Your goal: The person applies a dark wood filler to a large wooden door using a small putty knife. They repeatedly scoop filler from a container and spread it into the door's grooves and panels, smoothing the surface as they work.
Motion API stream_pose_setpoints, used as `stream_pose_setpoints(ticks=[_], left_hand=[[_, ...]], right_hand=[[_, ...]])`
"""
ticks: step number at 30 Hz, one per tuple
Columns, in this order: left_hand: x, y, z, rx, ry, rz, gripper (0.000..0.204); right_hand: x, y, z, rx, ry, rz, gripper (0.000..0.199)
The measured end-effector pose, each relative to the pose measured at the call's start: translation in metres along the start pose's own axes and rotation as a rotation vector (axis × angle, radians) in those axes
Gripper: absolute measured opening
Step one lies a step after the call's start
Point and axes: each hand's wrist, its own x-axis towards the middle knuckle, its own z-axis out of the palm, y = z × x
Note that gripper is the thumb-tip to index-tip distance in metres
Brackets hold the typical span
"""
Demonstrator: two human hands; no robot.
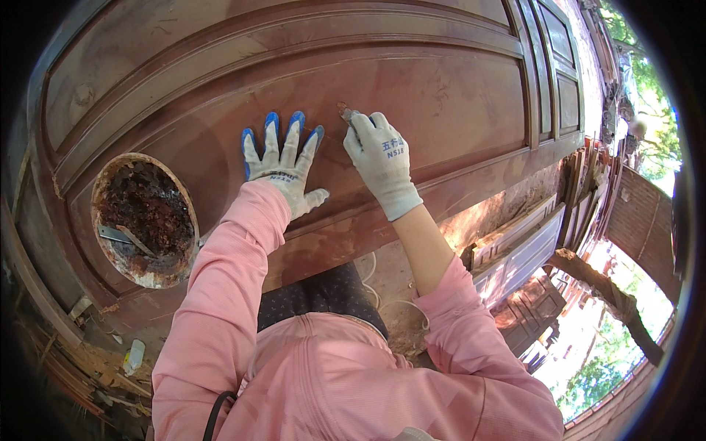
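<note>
A large brown wooden door (456, 95) with raised panels and mouldings lies flat before me. Spread flat on its panel is my left hand (283, 165), in a whitish work glove with blue fingertips; it holds nothing. Just to the right, my right hand (379, 154), gloved alike, is closed round a small scraper (346, 112). Only the scraper's brown-smeared tip shows, touching the panel; the fingers hide the rest. Left of my left arm, a round tub (187, 213) of dark reddish-brown paste rests on the door. A putty knife (116, 234) lies in the tub.
Scrap wood and a small whitish bottle (134, 356) lie on the floor at lower left. A pale cable (371, 275) runs over the ground by my legs. Other door panels (518, 250) and a bent log (603, 287) stand at the right.
</note>
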Motion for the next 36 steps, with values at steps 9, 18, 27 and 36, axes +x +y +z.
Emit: stream_pose_setpoints(ticks=[9, 18, 27, 36], left_hand=[[0.002, -0.003, 0.008, -0.038, 0.044, 0.036, 0.11], [0.001, -0.002, 0.006, -0.022, 0.042, 0.034, 0.11], [0.003, -0.001, 0.005, -0.033, 0.028, 0.041, 0.11], [0.002, -0.002, 0.005, -0.022, 0.03, 0.028, 0.11]], right_hand=[[-0.004, -0.01, -0.006, 0.138, 0.05, 0.14, 0.018], [-0.007, -0.012, -0.003, -0.019, -0.032, 0.101, 0.017], [-0.003, -0.006, -0.006, 0.318, 0.248, 0.173, 0.017], [0.005, -0.005, -0.025, -0.033, 0.096, 0.064, 0.022]])
